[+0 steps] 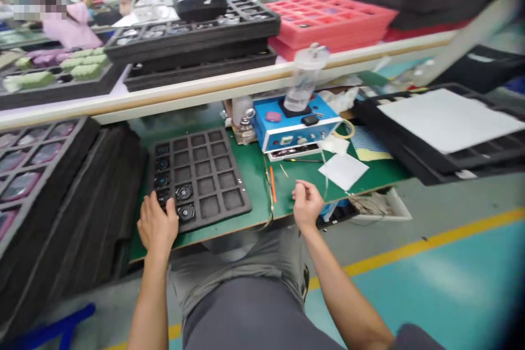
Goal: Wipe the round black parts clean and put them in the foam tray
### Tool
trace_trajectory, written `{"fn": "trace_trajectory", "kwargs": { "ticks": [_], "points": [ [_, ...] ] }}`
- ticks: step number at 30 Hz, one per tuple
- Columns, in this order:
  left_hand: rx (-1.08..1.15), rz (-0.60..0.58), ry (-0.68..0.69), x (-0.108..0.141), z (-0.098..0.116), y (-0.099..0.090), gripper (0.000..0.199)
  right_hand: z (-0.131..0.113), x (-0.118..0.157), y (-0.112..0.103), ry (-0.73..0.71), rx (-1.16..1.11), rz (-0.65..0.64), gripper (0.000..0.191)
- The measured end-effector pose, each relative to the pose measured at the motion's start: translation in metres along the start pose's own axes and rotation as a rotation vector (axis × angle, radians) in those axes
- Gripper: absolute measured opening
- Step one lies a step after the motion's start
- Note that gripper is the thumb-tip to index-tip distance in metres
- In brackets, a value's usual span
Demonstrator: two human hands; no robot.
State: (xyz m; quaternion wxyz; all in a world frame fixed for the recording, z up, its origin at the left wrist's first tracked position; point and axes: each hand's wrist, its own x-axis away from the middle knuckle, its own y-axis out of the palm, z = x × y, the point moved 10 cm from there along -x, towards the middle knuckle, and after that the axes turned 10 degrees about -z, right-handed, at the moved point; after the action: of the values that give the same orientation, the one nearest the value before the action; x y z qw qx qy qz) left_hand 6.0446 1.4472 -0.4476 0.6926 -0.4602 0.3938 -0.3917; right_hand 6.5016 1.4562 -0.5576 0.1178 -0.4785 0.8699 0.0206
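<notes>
Leftward, left hand [158, 225]: open, palm down, at tray's [210, 205] near left corner.
Right hand [307, 206]: loosely closed; contents unclear.

Blue control box [279, 140] below red foam trays [328, 38]
A clear cylinder [301, 79] tops the box, toward the worktop's [256, 175] back edge; white square sheet [343, 170] near the front edge; trays on the shelf [197, 89].
</notes>
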Motion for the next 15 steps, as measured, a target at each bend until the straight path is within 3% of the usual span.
{"fn": "trace_trajectory", "kwargs": {
  "ticks": [2, 4, 8, 10, 12, 15],
  "points": [
    [-0.016, -0.007, 0.018, 0.003, 0.007, -0.002, 0.067, -0.003, -0.013, -0.005, -0.016, -0.003, 0.016, 0.042],
    [-0.018, -0.009, 0.033, 0.003, 0.014, -0.004, 0.067, -0.006, -0.031, -0.028, -0.03, 0.012, 0.073, 0.042],
    [0.008, 0.034, 0.053, 0.007, 0.022, -0.011, 0.068, -0.013, -0.06, -0.113, -0.052, 0.118, 0.307, 0.041],
    [0.016, 0.049, 0.061, 0.009, 0.024, -0.012, 0.069, -0.014, -0.071, -0.147, -0.037, 0.205, 0.351, 0.042],
    [0.016, 0.042, 0.059, 0.01, 0.025, -0.012, 0.069, -0.01, -0.083, -0.163, -0.009, 0.302, 0.33, 0.042],
    [0.002, -0.004, 0.035, 0.009, 0.025, -0.01, 0.068, -0.002, -0.108, -0.162, 0.033, 0.442, 0.231, 0.038]
  ]
}}
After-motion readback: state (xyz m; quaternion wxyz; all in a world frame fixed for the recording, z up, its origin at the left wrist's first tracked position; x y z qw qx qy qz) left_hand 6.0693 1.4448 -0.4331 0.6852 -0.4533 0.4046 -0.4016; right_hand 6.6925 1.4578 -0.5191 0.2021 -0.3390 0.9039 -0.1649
